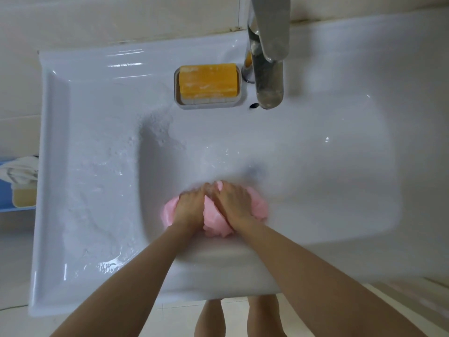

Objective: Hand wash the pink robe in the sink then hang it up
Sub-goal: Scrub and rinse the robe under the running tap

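Left hand [190, 207] and right hand [233, 203] side by side, fingers curled, gripping bunched pink robe [213, 218] in sink [97, 166]. Soap bar [208, 80] beyond hands, beside faucet [268, 69].

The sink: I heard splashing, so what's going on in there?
A person is washing a bunched pink robe in the white sink. The left hand and right hand lie side by side on it, pressing down; blur hides the fingers' grip. A yellow soap bar sits in its dish by the tap.
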`<state>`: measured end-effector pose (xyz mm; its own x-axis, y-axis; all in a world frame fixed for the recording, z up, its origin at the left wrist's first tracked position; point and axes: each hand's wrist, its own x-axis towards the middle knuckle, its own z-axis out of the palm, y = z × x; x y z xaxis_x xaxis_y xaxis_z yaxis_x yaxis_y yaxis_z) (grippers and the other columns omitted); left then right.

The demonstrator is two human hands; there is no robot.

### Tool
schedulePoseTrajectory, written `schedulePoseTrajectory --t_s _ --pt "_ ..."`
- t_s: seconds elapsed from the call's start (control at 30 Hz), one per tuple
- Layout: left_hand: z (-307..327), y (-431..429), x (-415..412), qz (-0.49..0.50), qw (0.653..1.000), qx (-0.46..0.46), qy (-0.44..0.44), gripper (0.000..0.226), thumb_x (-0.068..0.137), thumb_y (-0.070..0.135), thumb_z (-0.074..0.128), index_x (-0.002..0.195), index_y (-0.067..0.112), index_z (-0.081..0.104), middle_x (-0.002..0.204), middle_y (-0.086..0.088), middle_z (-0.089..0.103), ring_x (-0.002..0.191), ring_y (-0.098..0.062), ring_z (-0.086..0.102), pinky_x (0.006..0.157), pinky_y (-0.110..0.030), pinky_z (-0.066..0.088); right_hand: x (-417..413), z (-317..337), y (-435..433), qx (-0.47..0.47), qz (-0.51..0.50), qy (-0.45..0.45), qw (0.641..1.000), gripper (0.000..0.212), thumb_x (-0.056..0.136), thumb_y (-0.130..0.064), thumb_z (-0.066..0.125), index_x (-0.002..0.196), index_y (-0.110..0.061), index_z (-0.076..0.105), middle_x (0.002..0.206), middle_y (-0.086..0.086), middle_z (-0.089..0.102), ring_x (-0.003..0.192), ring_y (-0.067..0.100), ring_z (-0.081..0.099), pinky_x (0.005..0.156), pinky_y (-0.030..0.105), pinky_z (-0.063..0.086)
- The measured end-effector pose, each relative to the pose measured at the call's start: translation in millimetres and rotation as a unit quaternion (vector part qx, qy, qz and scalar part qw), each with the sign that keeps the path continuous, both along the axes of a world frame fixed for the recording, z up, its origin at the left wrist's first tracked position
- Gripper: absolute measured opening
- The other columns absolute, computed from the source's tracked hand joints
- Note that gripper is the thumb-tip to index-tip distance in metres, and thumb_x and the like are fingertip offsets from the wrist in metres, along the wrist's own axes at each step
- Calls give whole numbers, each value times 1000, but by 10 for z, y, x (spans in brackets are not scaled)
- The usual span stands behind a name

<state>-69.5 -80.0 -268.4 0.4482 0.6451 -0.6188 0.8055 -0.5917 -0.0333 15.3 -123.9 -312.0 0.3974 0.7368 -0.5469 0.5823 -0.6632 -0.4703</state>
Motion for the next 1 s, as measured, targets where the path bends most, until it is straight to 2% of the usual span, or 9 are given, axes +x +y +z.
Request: schedulePoseTrajectory --t_s 0.13,0.27,0.3,0.4,0.6,0.7,0.77,0.9,1.0 --pt "87 30 63 3 999 -34 26 12 92 22 47 92 16 58 114 2 61 108 -16 59 84 -23 42 77 -27 17 -4 10 11 1000 37 99 -38 40 95 -11 66 102 15 66 98 33 59 76 36 39" --pt "103 27 64 41 997 -67 0 6 87 21 56 83 17 53 113 -3 63 107 -20 59 92 -27 45 96 0 26 -5 -20 28 999 37 98 -34 41 92 -7 66 102 16 67 98 33 58 78 36 38" --pt "112 11 53 51 996 -74 -18 4 88 19 55 88 19 51 116 -4 61 110 -21 58 93 -28 44 92 5 27 -6 -28 28 999 37 98 -33 42 91 -7 66 101 16 67 97 33 58 77 36 38" --pt "114 15 39 39 997 -41 -46 31 86 30 55 115 22 48 116 4 61 108 -17 58 91 -26 43 85 26 35 -7 -47 32 998 36 96 -33 42 87 -7 66 99 16 67 96 33 58 76 35 37" --pt "154 25 34 34 997 -51 -44 9 91 36 49 91 33 41 117 4 61 111 -16 58 87 -23 40 79 58 41 -7 -51 30 998 36 96 -31 42 86 -6 65 99 16 67 96 34 57 76 36 38" --pt "143 7 57 30 998 -40 -25 24 85 35 54 107 28 47 114 6 62 107 -16 59 77 -23 37 71 38 55 -10 -65 39 997 35 94 -31 43 82 -6 64 95 15 67 92 34 58 72 35 38" --pt "129 8 69 28 998 -52 -20 26 85 33 55 109 26 49 114 5 61 108 -16 59 80 -23 39 73 31 55 -6 -67 42 997 36 94 -31 43 82 -6 65 92 14 67 90 33 58 70 35 37" --pt "99 11 52 2 998 -58 -15 43 85 33 53 124 20 43 121 3 57 109 -19 59 88 -28 41 77 23 25 -4 -84 56 995 37 96 -39 40 94 -12 66 100 11 68 96 30 60 73 32 37" --pt "121 37 -1 -27 995 -79 -51 48 86 36 51 130 21 38 123 4 56 105 -21 60 87 -32 44 108 111 -35 9 -87 102 991 38 96 -50 40 115 -18 51 112 8 65 104 30 58 82 34 42"
